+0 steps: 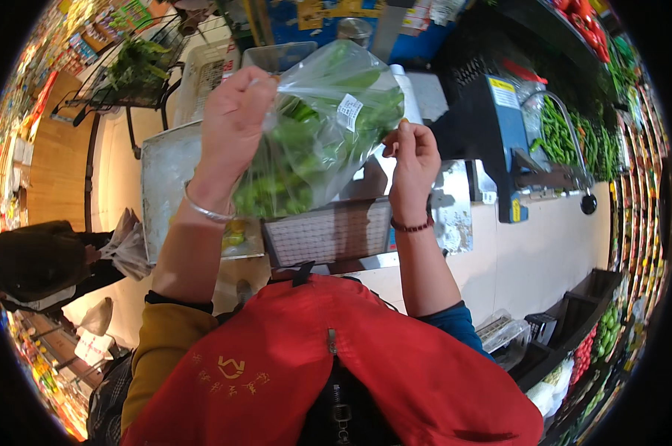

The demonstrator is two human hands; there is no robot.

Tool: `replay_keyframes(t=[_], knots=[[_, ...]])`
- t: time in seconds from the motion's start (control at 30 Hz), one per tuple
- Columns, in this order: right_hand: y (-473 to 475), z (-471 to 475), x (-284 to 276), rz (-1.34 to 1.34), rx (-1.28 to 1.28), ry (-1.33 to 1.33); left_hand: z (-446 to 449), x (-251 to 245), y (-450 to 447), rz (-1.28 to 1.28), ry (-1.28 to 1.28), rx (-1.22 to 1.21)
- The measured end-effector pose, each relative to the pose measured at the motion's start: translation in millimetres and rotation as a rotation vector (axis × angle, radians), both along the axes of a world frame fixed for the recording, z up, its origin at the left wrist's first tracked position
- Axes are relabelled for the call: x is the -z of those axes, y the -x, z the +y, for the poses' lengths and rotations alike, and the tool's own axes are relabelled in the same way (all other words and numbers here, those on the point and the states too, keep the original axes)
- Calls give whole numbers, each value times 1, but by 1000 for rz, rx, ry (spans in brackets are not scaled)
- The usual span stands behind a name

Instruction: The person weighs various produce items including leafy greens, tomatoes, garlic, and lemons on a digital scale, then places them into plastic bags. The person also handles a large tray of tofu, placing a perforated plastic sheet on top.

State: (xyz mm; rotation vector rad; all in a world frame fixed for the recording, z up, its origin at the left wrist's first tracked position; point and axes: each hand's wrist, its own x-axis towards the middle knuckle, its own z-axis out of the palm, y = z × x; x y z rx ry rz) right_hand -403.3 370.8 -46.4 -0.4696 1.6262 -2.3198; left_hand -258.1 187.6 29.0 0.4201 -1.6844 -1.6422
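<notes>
A clear plastic bag [313,134] of green leafy vegetables hangs between my hands above the counter. On its upper part is a white printed label [349,111]. My left hand [247,106] is closed round the gathered plastic at the bag's left side. At the bag's right edge, my right hand [411,145] pinches the plastic between thumb and fingers. Part of the counter below is hidden by the bag. A metal tray [171,167] on the left holds some yellow-green pieces [234,233], partly covered by my left forearm.
A blue and black machine with a curved metal arm [497,150] stands at the right, near green peppers [562,134]. A wire cart with leafy greens [138,64] is at upper left. A person [40,262] with plastic bags [128,248] is at the left. Plastic baskets [202,75] stand behind the tray.
</notes>
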Motion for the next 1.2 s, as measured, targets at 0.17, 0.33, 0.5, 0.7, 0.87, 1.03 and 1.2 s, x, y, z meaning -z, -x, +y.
replay_keyframes(t=[0.17,0.33,0.5,0.7,0.87,1.03,1.2], knots=[[-42,-30,-10,105,-160,-32,-50,-8,-77,170,-365,-133],[-81,-69,11,709,-202,-456,-79,-10,-131,170,-324,-281],[-107,-89,31,1053,-323,-795,-165,-4,-159,-147,-376,-417],[-114,-95,36,1056,-313,-922,-297,24,-194,-193,-406,-607],[-116,-98,40,1061,-278,-993,-451,11,-229,99,-409,-787],[-125,-107,33,1053,-266,-1046,-512,-29,-229,-235,304,-920],[-136,-191,-38,1020,-286,-750,-467,-97,-259,-282,564,-813]])
